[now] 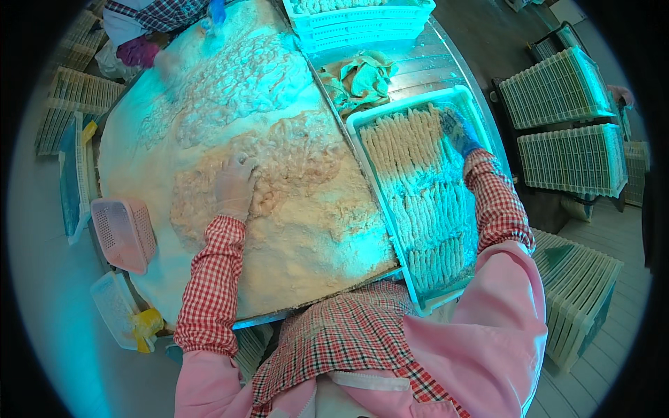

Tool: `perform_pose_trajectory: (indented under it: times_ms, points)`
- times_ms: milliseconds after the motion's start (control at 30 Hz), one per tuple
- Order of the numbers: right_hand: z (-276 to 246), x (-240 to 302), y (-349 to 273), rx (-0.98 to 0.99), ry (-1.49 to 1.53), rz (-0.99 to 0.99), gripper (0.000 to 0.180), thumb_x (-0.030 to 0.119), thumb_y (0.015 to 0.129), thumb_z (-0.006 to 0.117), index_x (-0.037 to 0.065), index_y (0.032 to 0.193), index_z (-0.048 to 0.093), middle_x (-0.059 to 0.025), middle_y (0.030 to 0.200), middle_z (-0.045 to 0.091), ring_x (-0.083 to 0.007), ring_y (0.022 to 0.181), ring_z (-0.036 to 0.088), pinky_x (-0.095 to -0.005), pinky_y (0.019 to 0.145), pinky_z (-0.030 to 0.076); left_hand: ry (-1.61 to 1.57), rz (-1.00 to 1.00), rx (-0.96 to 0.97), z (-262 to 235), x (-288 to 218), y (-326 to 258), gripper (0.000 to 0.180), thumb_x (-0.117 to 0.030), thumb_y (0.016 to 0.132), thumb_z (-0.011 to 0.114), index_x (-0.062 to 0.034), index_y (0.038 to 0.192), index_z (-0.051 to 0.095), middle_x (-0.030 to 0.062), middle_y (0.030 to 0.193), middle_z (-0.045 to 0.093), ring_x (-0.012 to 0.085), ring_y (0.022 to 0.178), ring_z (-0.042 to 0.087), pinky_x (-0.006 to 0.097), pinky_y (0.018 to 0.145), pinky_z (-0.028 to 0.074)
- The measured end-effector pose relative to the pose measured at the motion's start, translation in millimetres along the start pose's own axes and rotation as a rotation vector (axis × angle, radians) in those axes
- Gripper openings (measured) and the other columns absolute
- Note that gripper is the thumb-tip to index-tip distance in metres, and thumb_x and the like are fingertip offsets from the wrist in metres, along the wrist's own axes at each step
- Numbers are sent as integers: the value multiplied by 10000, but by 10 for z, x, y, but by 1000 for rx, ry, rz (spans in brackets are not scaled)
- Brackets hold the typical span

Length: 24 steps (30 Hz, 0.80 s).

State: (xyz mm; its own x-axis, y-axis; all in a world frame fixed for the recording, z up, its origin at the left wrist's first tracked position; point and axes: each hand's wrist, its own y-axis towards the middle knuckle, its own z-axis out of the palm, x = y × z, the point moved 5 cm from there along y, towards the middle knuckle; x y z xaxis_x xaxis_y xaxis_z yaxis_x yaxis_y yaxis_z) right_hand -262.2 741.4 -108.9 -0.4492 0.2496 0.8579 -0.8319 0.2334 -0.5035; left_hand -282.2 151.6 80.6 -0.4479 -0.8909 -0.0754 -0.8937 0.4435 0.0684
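Observation:
My left hand (235,187), in a whitish glove, lies on a heap of floured pale pieces, seemingly raw meat (296,157). Its fingers are stretched over the heap and nothing shows in them. Loose flour (279,258) covers the worktable around it. Over at the right, my right hand (460,132) wears a blue, flour-dusted glove and reaches into the far right corner of a white tray (411,279). Coated strips (411,150) lie side by side in several rows there. The right fingers are at the end of the far row; whether they hold a strip is hidden.
Stacked white trays (362,28) stand beyond mine, with a crumpled greenish cloth (359,80) between. A pink basket (124,233) sits at the table's left edge. Across the table is a co-worker's purple-gloved hand (138,52). Tray stacks (557,87) stand at the right.

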Motion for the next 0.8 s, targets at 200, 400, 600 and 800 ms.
perform_pose_trajectory:
  times_ms: [200, 400, 600, 800]
  points:
    - [-179, -63, -712, 133, -213, 102, 640, 540, 904, 498, 145, 1403, 426, -81, 1353, 520, -257, 1177, 525, -452, 1011, 374, -19, -41, 14, 171, 42, -3, 242, -174, 804, 641, -94, 1032, 620, 132, 1042, 582, 321, 926, 577, 428, 737, 490]
    - [-384, -142, -1037, -45, -369, 152, 594, 583, 902, 461, 180, 1335, 515, -80, 1209, 611, -261, 1052, 578, -417, 880, 450, -134, -134, -8, 99, 14, -21, 204, -154, 819, 630, -113, 1018, 652, 117, 985, 595, 316, 900, 584, 417, 751, 482]
    - [499, 12, -1563, -162, -391, -183, 488, 448, 968, 381, 100, 988, 721, 9, 628, 541, -92, 500, 447, -264, 494, 371, -280, -30, -18, -1, -203, -772, 190, -137, 799, 626, -108, 982, 667, 102, 958, 601, 296, 897, 585, 396, 777, 482]
    - [1952, 61, -2383, 112, -303, -226, 376, 316, 956, 414, 71, 1037, 687, 53, 581, 452, -48, 447, 338, -218, 429, 275, -399, 164, -97, 137, -1252, -893, 217, -181, 844, 601, -105, 1042, 644, 105, 1024, 609, 277, 910, 591, 392, 785, 487]
